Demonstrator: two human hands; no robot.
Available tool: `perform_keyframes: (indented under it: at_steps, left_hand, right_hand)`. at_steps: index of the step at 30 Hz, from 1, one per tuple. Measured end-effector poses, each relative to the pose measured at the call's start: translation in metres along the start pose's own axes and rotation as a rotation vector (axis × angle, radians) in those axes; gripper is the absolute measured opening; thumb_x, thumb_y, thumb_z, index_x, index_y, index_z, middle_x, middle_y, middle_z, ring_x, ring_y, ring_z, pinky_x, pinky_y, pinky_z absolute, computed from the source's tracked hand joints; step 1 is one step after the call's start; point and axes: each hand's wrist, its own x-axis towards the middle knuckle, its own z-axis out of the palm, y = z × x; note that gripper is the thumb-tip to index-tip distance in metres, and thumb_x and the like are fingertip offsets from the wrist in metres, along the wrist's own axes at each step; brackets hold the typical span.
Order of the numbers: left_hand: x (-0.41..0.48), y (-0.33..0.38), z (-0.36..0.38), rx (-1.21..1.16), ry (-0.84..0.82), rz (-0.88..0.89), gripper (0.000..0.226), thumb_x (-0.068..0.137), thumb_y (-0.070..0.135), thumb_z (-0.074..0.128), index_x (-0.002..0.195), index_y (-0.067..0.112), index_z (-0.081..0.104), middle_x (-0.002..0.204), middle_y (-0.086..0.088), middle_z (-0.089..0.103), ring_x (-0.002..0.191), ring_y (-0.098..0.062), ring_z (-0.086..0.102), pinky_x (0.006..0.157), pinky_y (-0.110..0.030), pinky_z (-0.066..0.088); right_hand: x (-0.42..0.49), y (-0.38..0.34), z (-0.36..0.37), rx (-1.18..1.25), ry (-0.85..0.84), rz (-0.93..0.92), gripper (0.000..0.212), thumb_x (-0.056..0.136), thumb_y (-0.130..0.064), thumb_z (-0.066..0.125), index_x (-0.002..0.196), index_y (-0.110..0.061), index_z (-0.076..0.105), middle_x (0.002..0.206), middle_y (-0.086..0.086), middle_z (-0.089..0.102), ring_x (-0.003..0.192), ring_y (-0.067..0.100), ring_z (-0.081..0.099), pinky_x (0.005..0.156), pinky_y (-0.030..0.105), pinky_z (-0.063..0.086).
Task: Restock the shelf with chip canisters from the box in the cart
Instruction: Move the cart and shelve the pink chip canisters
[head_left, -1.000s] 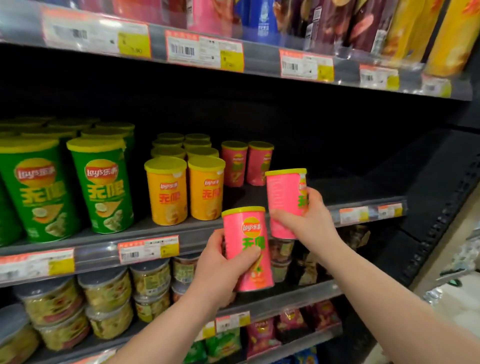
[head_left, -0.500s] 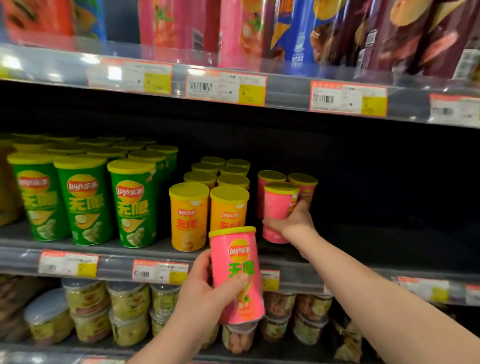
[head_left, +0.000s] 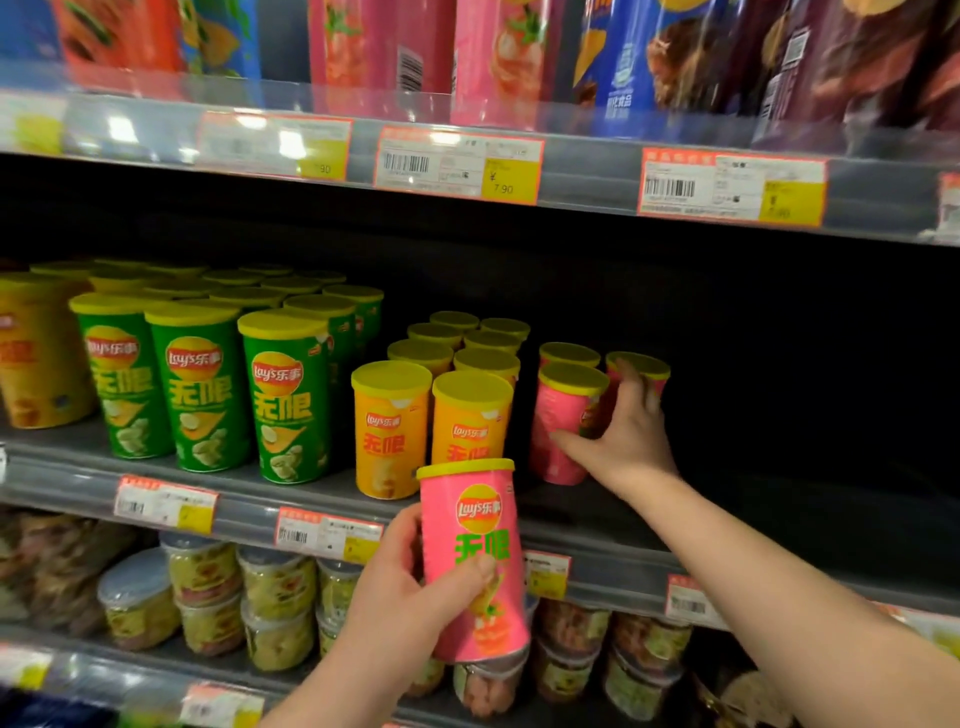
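Pink canister upright on shelf; second canister tilted before it.

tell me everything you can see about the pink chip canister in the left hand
The pink cylindrical chip canister has a yellow-green plastic-looking lid, a red-and-yellow Lay's logo and green characters on its glossy printed wrap. It is closed and held slightly tilted in front of the grey middle shelf, not on it. The left hand grips its lower half, thumb across the front.
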Motion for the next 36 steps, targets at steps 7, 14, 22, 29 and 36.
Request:
perform_keyframes:
  at_steps: [7,14,22,29,36]
  left_hand:
    - [0.002,-0.002,0.001,0.025,0.01,0.017,0.082,0.035,0.037,0.082,0.112,0.022,0.057,0.093,-0.003,0.075,0.086,-0.021,0.072,0.071,-0.033,0.054]
    - [-0.001,0.001,0.001,0.036,0.015,0.026,0.08,0.036,0.038,0.082,0.111,0.023,0.057,0.093,-0.002,0.074,0.085,-0.021,0.072,0.067,-0.031,0.055]
    - [-0.004,0.003,0.001,0.073,0.031,0.035,0.079,0.035,0.042,0.079,0.109,0.027,0.056,0.091,0.005,0.074,0.084,-0.015,0.071,0.071,-0.031,0.054]
    - [-0.008,0.004,0.004,0.054,0.03,0.039,0.077,0.035,0.043,0.078,0.107,0.029,0.054,0.09,0.012,0.073,0.083,-0.01,0.071,0.062,-0.019,0.054]
    - [-0.002,0.007,0.017,0.046,-0.05,0.044,0.08,0.04,0.038,0.081,0.114,0.027,0.055,0.096,0.004,0.074,0.088,-0.016,0.071,0.07,-0.027,0.057]
  right_hand:
    - [0.034,-0.016,-0.033,-0.426,-0.321,-0.401,0.091,0.077,-0.045,0.07,0.15,-0.036,0.017,0.16,-0.004,0.008,0.147,0.023,0.003,0.116,0.045,0.006]
    - [0.057,-0.023,-0.026,-0.535,-0.401,-0.363,0.088,0.078,-0.044,0.069,0.149,-0.035,0.019,0.155,-0.001,0.027,0.14,0.024,0.029,0.112,0.041,0.026]
    - [0.08,-0.029,-0.013,-0.607,-0.412,-0.292,0.09,0.076,-0.047,0.072,0.149,-0.035,0.019,0.151,0.0,0.035,0.136,0.025,0.036,0.112,0.043,0.028]
    - [0.085,-0.026,-0.006,-0.63,-0.328,-0.281,0.095,0.073,-0.056,0.071,0.148,-0.031,0.02,0.153,0.005,0.027,0.138,0.029,0.03,0.112,0.047,0.022]
    - [0.06,-0.012,-0.025,-0.26,-0.115,-0.319,0.064,0.083,-0.044,0.065,0.139,-0.023,0.043,0.146,0.004,0.036,0.133,0.025,0.037,0.106,0.033,0.033]
